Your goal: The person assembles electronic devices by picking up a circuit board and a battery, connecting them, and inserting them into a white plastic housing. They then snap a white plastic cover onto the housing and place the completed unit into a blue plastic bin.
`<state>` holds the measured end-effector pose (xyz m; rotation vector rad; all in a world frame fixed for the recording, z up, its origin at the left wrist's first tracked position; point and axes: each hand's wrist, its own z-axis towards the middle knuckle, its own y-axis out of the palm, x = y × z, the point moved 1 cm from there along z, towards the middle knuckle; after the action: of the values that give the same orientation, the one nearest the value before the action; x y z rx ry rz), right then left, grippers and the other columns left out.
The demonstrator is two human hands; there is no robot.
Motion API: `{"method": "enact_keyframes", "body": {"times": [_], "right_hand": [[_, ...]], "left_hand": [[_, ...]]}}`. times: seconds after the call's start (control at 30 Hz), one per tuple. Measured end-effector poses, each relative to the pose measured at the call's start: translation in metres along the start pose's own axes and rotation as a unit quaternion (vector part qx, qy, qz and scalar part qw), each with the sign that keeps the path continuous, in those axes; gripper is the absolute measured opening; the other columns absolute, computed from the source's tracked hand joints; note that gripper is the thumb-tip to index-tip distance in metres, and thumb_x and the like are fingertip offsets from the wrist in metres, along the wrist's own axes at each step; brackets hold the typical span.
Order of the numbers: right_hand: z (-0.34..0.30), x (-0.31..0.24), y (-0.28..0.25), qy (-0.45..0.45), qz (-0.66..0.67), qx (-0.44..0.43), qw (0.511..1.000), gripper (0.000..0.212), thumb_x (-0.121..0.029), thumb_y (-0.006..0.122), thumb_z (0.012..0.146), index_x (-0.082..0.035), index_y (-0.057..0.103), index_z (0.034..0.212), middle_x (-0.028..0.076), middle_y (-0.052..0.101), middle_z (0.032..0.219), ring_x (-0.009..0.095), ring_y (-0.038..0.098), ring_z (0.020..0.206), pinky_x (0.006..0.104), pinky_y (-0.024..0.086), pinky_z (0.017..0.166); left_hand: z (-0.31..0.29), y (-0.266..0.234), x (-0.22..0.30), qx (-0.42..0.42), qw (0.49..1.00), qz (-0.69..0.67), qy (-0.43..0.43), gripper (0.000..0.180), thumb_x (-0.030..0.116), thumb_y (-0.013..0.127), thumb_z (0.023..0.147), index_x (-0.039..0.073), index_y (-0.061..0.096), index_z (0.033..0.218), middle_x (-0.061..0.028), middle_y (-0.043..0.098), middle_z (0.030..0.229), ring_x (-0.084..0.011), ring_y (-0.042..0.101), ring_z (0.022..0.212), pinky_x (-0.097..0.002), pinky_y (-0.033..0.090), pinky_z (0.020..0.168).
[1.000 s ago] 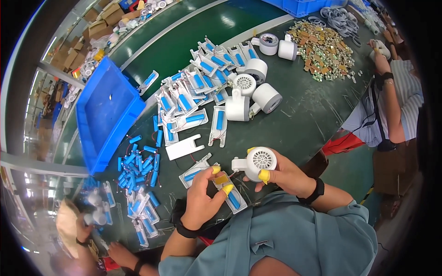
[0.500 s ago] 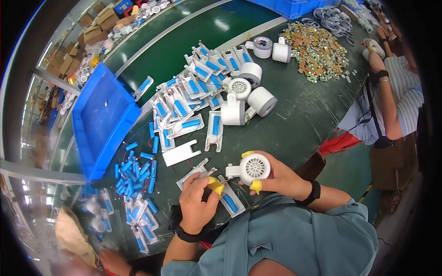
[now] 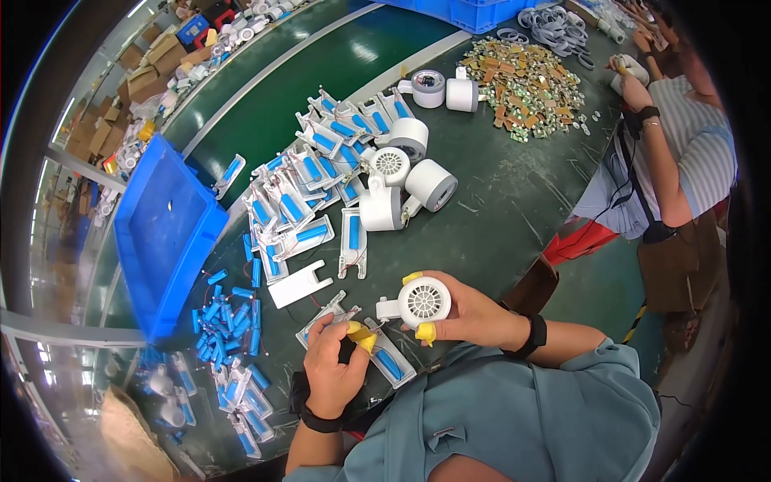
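My right hand (image 3: 478, 317) grips a round white fan head (image 3: 426, 300), its slotted grille facing up and its short stem pointing left. Yellow covers wrap the thumb and a fingertip of this hand. Left of the stem, my left hand (image 3: 331, 369) is closed in a pinch, with yellow covers on thumb and forefinger; whatever lies between them is too small to make out. Beneath the hands rests an open white handle shell (image 3: 391, 361) with a blue battery cell in it. Another white shell (image 3: 325, 315) lies partly behind my left fingers.
Beyond my hands are piled handle shells with blue cells (image 3: 301, 189) and several white fan heads (image 3: 381, 207). Loose blue cells (image 3: 229, 321) lie left, near a tilted blue bin (image 3: 165, 233). Small circuit boards (image 3: 526, 88) are heaped at far right; a person (image 3: 683, 153) works beyond.
The view has shifted, so the table's contents appear farther left. Both hands keep nearly the same hold. Another person's hand at the lower left is no longer in view.
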<state>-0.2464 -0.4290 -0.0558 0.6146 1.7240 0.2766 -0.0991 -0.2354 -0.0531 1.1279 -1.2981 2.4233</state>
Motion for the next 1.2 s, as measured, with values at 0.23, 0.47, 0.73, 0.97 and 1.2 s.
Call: {"method": "enact_keyframes", "body": {"times": [0.23, 0.47, 0.73, 0.97, 1.2], "right_hand": [[0.0022, 0.0008, -0.0017, -0.001, -0.029, 0.0, 1.0, 0.074, -0.01, 0.074, 0.085, -0.004, 0.028, 0.143, 0.011, 0.056, 0.123, 0.019, 0.06, 0.113, 0.0312, 0.052, 0.091], [0.0011, -0.0006, -0.0003, -0.012, 0.005, -0.013, 1.0, 0.079, -0.002, 0.072, 0.084, -0.006, 0.024, 0.146, 0.01, 0.052, 0.129, 0.019, 0.058, 0.117, 0.0317, 0.05, 0.096], [-0.0016, -0.0003, 0.0026, -0.013, -0.019, -0.016, 1.0, 0.083, 0.01, 0.064, 0.081, -0.007, 0.02, 0.149, 0.007, 0.047, 0.134, 0.018, 0.054, 0.122, 0.0313, 0.047, 0.099], [-0.0015, -0.0014, 0.0046, -0.004, -0.028, -0.013, 1.0, 0.082, 0.009, 0.065, 0.081, -0.007, 0.021, 0.149, 0.008, 0.046, 0.134, 0.018, 0.054, 0.122, 0.0307, 0.047, 0.098], [-0.0016, -0.0013, 0.0043, -0.009, -0.029, -0.011, 0.999, 0.082, 0.007, 0.065, 0.081, -0.006, 0.02, 0.148, 0.009, 0.048, 0.132, 0.016, 0.054, 0.119, 0.0297, 0.05, 0.094]], "left_hand": [[0.0007, 0.0004, -0.001, -0.007, 1.0, -0.011, -0.027, 0.029, 0.002, 0.071, 0.074, 0.004, 0.062, 0.101, -0.0118, 0.069, 0.096, -0.0318, 0.061, 0.109, -0.039, 0.046, 0.096], [-0.0017, 0.0025, -0.0028, 0.001, 0.995, -0.032, -0.091, 0.031, -0.001, 0.069, 0.076, -0.001, 0.06, 0.105, -0.0104, 0.069, 0.095, -0.0209, 0.066, 0.096, -0.0329, 0.05, 0.087], [-0.0019, 0.0012, -0.0042, -0.003, 0.997, -0.043, -0.07, 0.033, -0.001, 0.068, 0.079, -0.003, 0.057, 0.11, -0.0093, 0.071, 0.095, -0.0139, 0.066, 0.088, -0.029, 0.051, 0.084], [0.0001, 0.0001, -0.0053, -0.004, 1.0, -0.017, 0.003, 0.033, -0.002, 0.068, 0.078, -0.002, 0.058, 0.11, -0.0097, 0.071, 0.095, -0.0144, 0.067, 0.088, -0.0289, 0.05, 0.086], [-0.0037, 0.0019, -0.0062, -0.005, 0.996, -0.058, -0.065, 0.034, -0.003, 0.067, 0.078, -0.002, 0.057, 0.111, -0.0099, 0.071, 0.096, -0.0148, 0.066, 0.088, -0.0293, 0.049, 0.087]]}}
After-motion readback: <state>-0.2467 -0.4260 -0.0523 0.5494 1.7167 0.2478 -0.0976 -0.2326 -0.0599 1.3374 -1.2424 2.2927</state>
